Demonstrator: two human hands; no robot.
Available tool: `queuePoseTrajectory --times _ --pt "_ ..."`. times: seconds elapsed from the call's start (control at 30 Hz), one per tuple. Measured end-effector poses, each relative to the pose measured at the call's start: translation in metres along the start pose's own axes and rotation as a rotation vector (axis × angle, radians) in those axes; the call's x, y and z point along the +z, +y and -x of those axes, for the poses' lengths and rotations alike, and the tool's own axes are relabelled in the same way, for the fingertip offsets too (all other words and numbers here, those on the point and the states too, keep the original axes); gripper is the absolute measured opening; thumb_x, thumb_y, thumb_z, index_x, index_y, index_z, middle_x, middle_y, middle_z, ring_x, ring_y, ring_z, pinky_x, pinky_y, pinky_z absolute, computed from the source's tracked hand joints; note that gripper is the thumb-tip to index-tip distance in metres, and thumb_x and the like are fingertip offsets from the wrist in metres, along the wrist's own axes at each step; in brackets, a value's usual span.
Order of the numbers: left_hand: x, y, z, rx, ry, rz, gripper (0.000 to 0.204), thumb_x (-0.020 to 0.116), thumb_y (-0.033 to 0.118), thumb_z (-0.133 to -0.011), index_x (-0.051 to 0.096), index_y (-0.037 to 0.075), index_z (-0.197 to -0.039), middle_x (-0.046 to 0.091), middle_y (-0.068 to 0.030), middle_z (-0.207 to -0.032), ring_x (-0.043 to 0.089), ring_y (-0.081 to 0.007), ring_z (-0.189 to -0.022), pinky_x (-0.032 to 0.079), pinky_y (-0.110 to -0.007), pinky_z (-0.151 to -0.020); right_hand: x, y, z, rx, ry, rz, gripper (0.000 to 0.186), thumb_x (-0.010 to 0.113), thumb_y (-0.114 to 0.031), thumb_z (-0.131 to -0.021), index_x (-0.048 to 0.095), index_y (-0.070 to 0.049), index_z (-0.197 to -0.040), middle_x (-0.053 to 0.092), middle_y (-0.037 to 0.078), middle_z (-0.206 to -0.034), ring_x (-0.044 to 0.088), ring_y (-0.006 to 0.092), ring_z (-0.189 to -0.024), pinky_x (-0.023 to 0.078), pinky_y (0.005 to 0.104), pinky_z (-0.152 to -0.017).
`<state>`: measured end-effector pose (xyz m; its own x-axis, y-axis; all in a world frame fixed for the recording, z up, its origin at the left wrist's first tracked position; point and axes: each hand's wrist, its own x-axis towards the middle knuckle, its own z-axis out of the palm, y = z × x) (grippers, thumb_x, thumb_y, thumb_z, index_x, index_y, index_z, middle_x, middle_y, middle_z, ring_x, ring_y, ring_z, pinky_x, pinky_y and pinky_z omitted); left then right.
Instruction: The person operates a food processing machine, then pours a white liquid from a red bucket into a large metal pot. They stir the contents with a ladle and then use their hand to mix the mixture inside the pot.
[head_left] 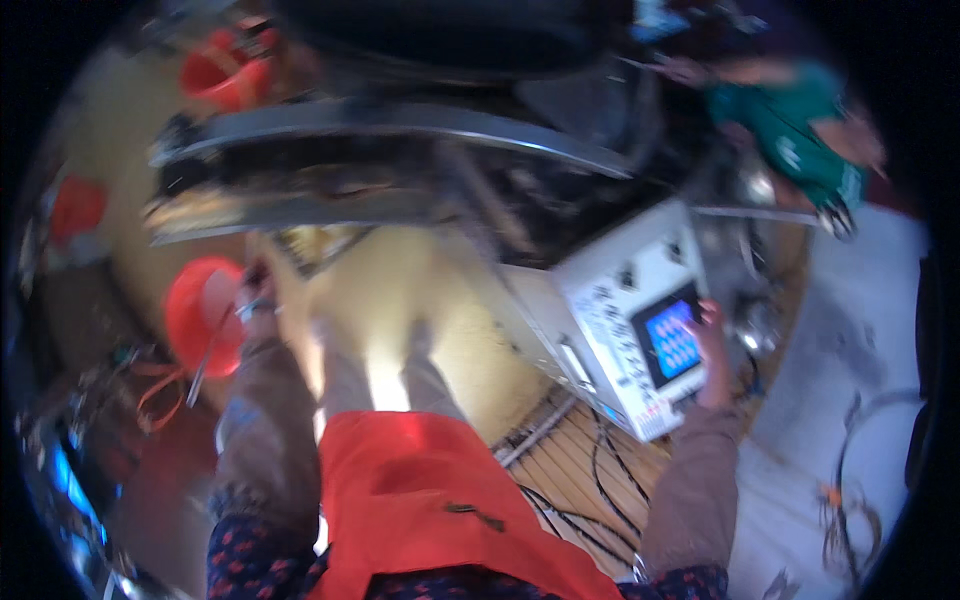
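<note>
Screen [668,338], flat, rectangular, at right hand [712,352]

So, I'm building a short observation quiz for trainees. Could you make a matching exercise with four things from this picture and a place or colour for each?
1. Left hand
2. Right hand
3. Screen
4. Apron

A. Lit blue
B. By a red bucket
C. Red
D. At the screen's right edge

Pairs: 1-B, 2-D, 3-A, 4-C
</note>
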<state>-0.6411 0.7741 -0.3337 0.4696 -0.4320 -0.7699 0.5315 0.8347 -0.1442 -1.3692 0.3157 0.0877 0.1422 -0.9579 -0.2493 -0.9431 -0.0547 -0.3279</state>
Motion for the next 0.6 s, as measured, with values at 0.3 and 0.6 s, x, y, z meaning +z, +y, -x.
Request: queuePoseTrajectory --times 0.3,0.6 --pt "0.043 -0.074 0.067 0.322 0.087 0.017 0.015 0.046 0.006 -0.089 0.051 -0.008 -0.089 0.058 -0.0222 -0.084 0.06 -0.0368 -0.075 0.055 -0.048 -0.073 -0.013 0.031 -0.028 -0.096 -0.091 0.126 0.06 0.075 -0.014 -0.066 0.043 -0.003 -0.116 0.044 0.009 -0.113 0.042 0.0203 -0.102 0.034 0.0336 -0.093" --pt "0.057 -0.086 0.083 0.323 0.134 0.064 0.009 0.046 0.001 -0.085 0.048 -0.006 -0.08 0.056 -0.018 -0.078 0.059 -0.0325 -0.071 0.057 -0.044 -0.069 -0.018 0.031 -0.033 -0.132 -0.074 0.203 0.059 0.076 -0.015 -0.064 0.044 -0.002 -0.112 0.043 0.011 -0.11 0.04 0.0217 -0.099 0.034 0.0364 -0.091"
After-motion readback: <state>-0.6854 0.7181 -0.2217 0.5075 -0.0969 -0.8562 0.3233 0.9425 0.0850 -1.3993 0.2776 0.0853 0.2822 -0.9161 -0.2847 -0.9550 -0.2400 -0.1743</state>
